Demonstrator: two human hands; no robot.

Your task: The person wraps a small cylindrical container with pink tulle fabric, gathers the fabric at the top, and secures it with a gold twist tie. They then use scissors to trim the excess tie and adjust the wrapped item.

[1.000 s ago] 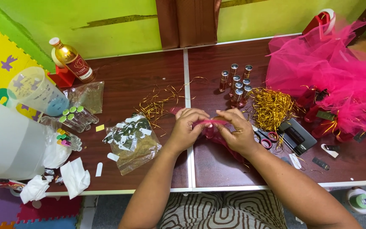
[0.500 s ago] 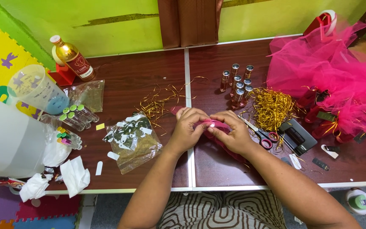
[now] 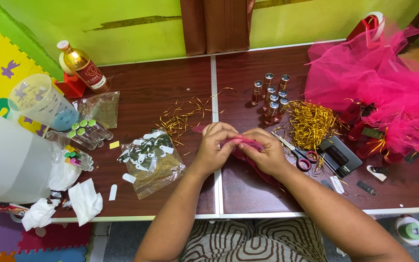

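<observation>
Both hands, left hand [image 3: 217, 147] and right hand [image 3: 266, 154], remain pinched on the small pink tulle bundle [image 3: 242, 144] between them, now gathered tighter, red-handled scissors [image 3: 300, 156] just right.

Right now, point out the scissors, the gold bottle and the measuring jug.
scissors [image 3: 302, 157], head view, on the red handles.
gold bottle [image 3: 81, 65], head view, on its body.
measuring jug [image 3: 42, 103], head view, on its clear wall.

table [image 3: 170, 92]: brown wood | vials [image 3: 270, 94] | scissors [image 3: 300, 156] | gold bottle [image 3: 82, 66] | pink tulle [image 3: 384, 92]
</observation>
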